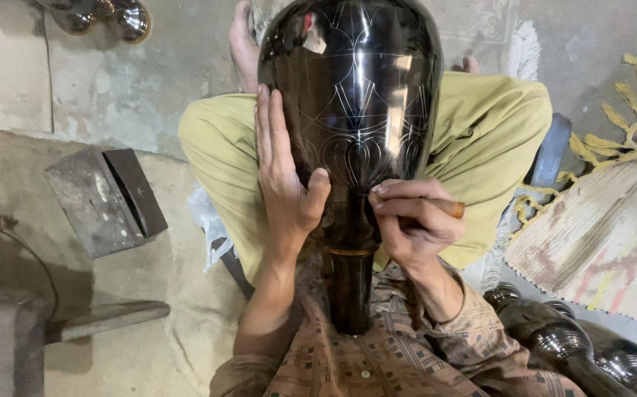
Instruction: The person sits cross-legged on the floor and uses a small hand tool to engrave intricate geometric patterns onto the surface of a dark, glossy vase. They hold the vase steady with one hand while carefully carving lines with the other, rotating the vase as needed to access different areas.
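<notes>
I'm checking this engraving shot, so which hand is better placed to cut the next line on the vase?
Probably the right hand: it grips the tool with its fingertips at the vase by the engraved heart pattern. The left hand lies flat against the vase's side, steadying it.

Left hand: the bare left hand (283,173) lay open and flat, fingers straight and together, pointing away from the body, thumb spread out to the right.
Left forearm: it rose bare from a rolled patterned sleeve near the bottom edge, the wrist bent slightly.
Right hand: the bare right hand (410,220) was curled tight, fingers folded in, thumb and forefinger pinched at the tip.
Right wrist: it was cocked back and covered by the patterned cuff.
Legs: both were crossed in yellow-green trousers, with one bare foot (243,45) showing at the top.
</notes>
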